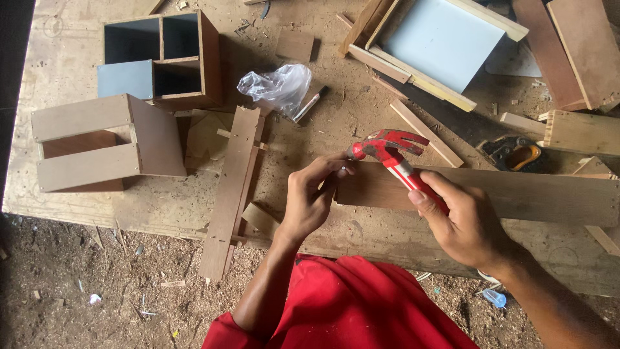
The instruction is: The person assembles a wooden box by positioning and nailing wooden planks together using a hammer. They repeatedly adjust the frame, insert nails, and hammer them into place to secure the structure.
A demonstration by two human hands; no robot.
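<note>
My right hand (462, 223) grips the red and white handle of a claw hammer (389, 150). Its red head hangs just over the left end of a long brown wooden board (516, 194) that lies across the plywood bench (84, 58). My left hand (311, 197) pinches at that same board end, fingertips right under the hammer head; whatever small thing they hold is too small to make out.
A slatted wooden crate (97, 142) and a compartmented box (165, 58) stand at the left. A crumpled plastic bag (274, 86), a long strip assembly (229, 187), a light blue panel frame (439, 42) and loose wood offcuts lie around. Sawdust covers the ground below.
</note>
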